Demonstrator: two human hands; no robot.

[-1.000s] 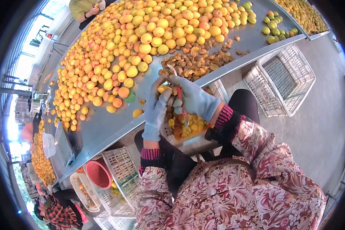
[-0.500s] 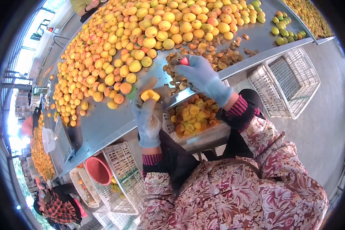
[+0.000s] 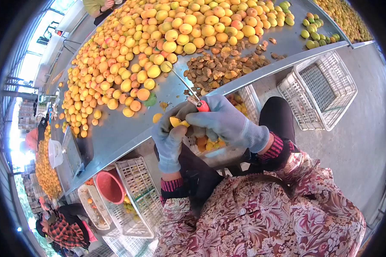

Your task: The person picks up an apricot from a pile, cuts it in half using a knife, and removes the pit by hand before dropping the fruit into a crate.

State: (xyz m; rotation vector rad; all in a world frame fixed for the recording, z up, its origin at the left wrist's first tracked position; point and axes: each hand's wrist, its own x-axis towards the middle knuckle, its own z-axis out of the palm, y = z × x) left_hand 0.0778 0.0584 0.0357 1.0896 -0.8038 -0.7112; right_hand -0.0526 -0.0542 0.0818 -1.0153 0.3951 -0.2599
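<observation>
My left hand [image 3: 168, 141], in a grey-blue glove, is closed on a cut apricot [image 3: 176, 122] whose yellow flesh shows. Another yellow piece [image 3: 157, 117] appears by its fingertips. Close beside it, my gloved right hand [image 3: 229, 122] grips a red-handled knife [image 3: 204, 106], its thin metal blade pointing up and away over the table. Both hands are over the table's near edge. Below them, partly covered by the right hand, is a crate of cut apricots [image 3: 210, 144]. Brown apricot pits [image 3: 221, 68] lie heaped on the table just beyond.
Whole apricots [image 3: 128, 64] cover much of the metal table [image 3: 111, 147]. Greenish fruits [image 3: 315, 34] sit apart at right. A white crate [image 3: 319, 92] stands on the floor at right. At lower left are a red bucket [image 3: 110, 187] and another crate [image 3: 137, 195]. Other people are at left.
My right hand has come down from the pit heap to beside my left hand, and the knife's blade now shows. The apricot in my left hand has turned and moved slightly toward me.
</observation>
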